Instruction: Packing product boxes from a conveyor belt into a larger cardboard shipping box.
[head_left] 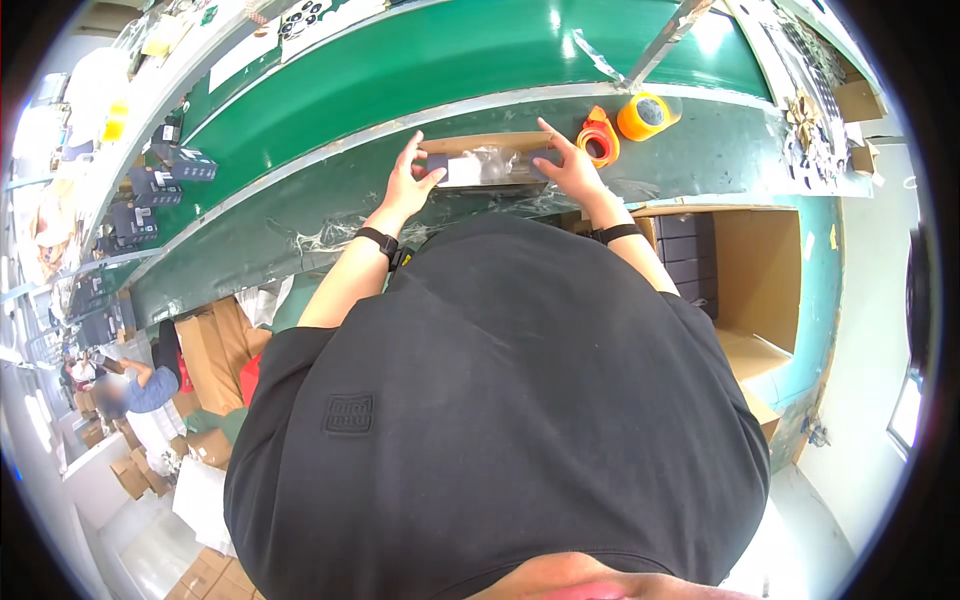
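A small box [484,182] with a brown cardboard flap along its far side lies between my hands on the green bench. Its ends look dark, and a crumpled piece of clear plastic [497,160] and a white surface show at its middle. My left hand [408,182] grips the left end, thumb on the near side and fingers spread toward the far flap. At the opposite end my right hand [574,170] does likewise, its index finger stretched out past the flap. The underside of the box is hidden.
Right of my right hand stand a red-orange tape dispenser [598,138] and a yellow tape roll [645,116]. A green conveyor [420,65] runs beyond the bench, with dark boxes [185,163] at left. A large open carton [757,265] holding dark boxes is at right. Another person [150,388] works far left.
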